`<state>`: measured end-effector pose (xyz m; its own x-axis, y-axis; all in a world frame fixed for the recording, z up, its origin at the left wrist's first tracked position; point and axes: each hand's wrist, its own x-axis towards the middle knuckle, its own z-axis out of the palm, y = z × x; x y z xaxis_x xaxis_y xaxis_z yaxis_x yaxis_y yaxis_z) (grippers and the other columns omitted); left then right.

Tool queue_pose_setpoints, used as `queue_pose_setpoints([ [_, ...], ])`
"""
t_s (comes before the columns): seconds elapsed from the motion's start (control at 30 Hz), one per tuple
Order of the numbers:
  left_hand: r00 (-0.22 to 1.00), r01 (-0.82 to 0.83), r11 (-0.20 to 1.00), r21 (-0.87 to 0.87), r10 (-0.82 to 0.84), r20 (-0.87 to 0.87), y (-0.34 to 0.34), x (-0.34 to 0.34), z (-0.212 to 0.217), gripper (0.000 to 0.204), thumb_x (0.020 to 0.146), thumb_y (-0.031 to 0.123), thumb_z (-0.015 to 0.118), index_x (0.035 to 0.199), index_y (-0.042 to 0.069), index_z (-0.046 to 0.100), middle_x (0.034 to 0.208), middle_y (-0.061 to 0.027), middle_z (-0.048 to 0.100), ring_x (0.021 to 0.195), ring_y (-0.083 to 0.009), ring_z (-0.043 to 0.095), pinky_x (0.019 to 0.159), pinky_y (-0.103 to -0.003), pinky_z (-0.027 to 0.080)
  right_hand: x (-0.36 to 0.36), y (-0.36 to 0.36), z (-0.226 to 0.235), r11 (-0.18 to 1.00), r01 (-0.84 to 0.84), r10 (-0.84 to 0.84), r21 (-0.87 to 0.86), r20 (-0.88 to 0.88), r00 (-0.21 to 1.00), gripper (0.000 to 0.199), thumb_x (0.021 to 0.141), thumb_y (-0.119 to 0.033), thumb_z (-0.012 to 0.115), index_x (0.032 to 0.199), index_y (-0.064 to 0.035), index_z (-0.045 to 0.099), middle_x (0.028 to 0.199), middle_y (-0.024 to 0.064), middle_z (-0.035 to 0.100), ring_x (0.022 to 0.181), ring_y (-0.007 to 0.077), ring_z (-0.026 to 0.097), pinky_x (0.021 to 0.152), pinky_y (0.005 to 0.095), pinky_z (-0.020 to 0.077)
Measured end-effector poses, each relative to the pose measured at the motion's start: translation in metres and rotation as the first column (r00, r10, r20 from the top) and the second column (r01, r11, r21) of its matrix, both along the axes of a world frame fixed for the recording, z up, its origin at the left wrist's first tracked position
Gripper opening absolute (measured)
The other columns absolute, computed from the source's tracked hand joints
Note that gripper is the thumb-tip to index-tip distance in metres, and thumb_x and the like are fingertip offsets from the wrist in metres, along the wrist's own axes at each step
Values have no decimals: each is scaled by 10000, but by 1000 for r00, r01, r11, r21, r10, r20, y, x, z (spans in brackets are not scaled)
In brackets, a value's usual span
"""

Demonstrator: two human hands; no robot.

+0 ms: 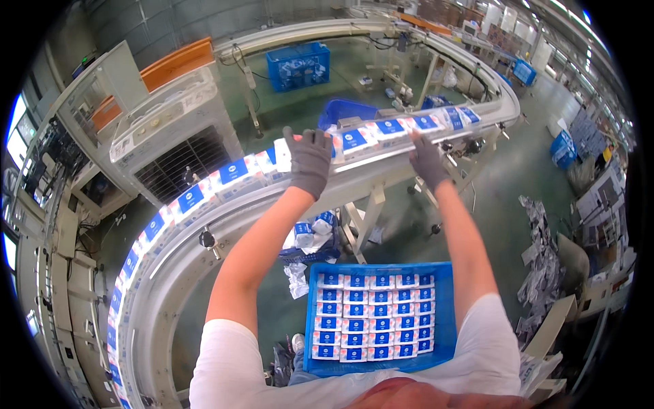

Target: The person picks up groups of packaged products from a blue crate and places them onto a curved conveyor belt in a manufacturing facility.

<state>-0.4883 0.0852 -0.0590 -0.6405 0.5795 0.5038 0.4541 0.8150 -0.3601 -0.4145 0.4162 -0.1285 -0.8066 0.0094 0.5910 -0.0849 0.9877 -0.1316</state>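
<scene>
A line of white tissue packs [355,140] with blue panels and pink patches lies along a curved conveyor [381,163]. My left hand [310,163], in a dark grey glove, rests over the packs with its fingers stretched and apart. Beside its thumb shows the plain white side of a pack [282,156]. At the conveyor's near edge, my right hand [428,161], also gloved, reaches toward the packs farther right. One of its digits points up at them; its other fingers are partly hidden. Several packs lie between the two hands.
Below, close to my body, a blue crate [313,307] holds rows of similar packs. A smaller dark blue basket [300,256] with loose packs stands under the conveyor. Black knobs [207,238] stick out from the conveyor's side. Farther off are a blue bin [272,65] and a white machine [170,116].
</scene>
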Motion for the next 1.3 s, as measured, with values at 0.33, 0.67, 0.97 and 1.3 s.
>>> queue_pose_setpoints([
  [0.33,998,14,998,59,-11,-59,3,-27,-22,291,828,113,541,1113,146,588,1037,-27,566,1016,-219,535,1010,-683,266,591,-123,-339,693,714,-191,-101,929,318,551,956,-313,474,1445,-88,357,1438,211,411,1298,350,443,1065,428,376],
  [0.67,940,-146,980,134,96,327,-24,-5,-41,863,799,585,611,1477,133,327,1555,-117,252,1457,-282,172,1105,-638,108,694,-160,-302,348,928,-37,-133,987,155,481,967,-354,465,1353,-66,469,1316,197,525,1152,312,541,981,414,428],
  [0.97,282,-1,932,362,-347,895,-126,330,-334,411,829,324,636,1161,85,595,1160,-189,593,1116,-350,544,941,-437,444,624,-187,-273,348,716,-140,-605,722,678,372,978,-335,492,1148,-37,635,1006,128,684,919,203,611,828,350,470],
  [1.3,262,-71,989,-131,145,954,-158,393,-537,526,786,278,665,1248,66,527,1256,-177,523,1105,-358,530,941,-465,455,524,-102,-448,811,583,-144,44,982,125,776,771,-275,725,1443,-191,347,1418,139,425,1277,330,447,1030,482,389],
])
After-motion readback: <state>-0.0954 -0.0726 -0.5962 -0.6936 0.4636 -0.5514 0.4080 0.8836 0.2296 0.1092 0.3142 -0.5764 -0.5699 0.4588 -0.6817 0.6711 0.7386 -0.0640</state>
